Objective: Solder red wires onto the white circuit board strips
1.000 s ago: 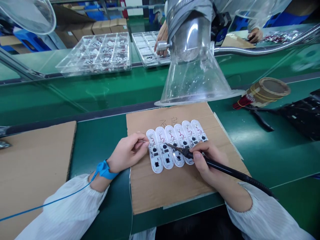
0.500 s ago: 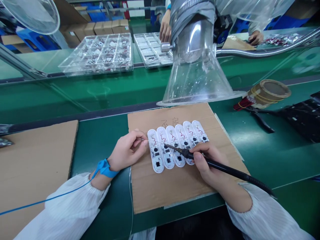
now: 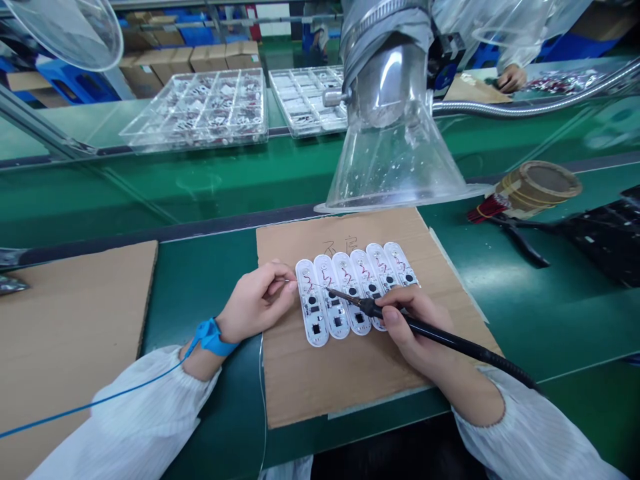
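Soldering iron [image 3: 370, 307] over six white boards [image 3: 359, 320], one row.
Left hand [image 3: 260, 298], boards' 9 o'clock, pinches thin wire [image 3: 316, 285]; right hand [image 3: 417, 327], their 4 o'clock, grasps the iron, tip at second board from 9 o'clock end, contact unclear. Boards lie on cardboard sheet [image 3: 345, 380], 11 o'clock of centre.

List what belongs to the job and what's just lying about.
In use:
slim black soldering iron, in the right hand
thin silvery wire, in the left hand
six white oblong casings with circuit boards
brown cardboard sheet beneath them

Apparently lying about:
black-handled pliers
brown banded cylinder
bundled red strands
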`<state>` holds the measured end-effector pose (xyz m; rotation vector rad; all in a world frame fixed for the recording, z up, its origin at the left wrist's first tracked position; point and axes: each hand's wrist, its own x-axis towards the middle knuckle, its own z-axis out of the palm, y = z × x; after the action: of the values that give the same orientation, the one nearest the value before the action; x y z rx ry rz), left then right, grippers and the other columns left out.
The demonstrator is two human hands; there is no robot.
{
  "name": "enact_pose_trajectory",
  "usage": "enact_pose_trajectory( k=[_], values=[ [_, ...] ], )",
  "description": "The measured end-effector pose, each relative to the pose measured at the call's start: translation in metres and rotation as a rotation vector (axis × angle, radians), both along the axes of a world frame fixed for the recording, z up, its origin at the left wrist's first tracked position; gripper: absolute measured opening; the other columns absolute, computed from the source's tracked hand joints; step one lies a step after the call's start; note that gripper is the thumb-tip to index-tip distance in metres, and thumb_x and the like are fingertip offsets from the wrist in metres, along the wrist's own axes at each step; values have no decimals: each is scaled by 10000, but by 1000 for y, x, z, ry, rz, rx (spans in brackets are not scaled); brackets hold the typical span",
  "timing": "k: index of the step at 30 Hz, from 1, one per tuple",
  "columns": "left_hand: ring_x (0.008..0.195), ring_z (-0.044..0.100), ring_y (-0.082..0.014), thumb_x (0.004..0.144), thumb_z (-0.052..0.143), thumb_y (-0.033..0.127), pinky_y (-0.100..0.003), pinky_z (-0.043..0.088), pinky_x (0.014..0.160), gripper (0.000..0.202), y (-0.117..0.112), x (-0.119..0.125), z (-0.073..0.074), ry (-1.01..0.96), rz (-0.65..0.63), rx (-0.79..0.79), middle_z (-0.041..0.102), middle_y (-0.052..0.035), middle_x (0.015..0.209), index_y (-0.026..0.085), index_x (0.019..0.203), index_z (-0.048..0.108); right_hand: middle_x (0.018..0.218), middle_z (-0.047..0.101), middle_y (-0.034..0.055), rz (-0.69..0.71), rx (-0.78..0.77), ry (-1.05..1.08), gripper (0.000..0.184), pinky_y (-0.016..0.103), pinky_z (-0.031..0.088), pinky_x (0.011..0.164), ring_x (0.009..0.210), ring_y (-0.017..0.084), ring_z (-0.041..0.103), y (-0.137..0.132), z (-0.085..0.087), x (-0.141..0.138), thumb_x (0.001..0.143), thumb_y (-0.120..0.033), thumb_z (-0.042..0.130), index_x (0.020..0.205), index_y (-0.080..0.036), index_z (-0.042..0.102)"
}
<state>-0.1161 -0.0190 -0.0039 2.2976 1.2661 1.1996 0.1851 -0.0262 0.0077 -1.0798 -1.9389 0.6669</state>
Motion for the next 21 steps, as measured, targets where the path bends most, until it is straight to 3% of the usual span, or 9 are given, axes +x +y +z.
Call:
enact_pose_trajectory(
  k=[21],
  values=[
    [559,446,-77,990,600,85,-189,366,544,127,1,1,0,9,-27,-24,393,94,672,211,990,592,770,711,-39,22,16,0,105,225,519,586,635,113,693,0,-3,2,1068,-323,639,984,-262,649]
  ],
)
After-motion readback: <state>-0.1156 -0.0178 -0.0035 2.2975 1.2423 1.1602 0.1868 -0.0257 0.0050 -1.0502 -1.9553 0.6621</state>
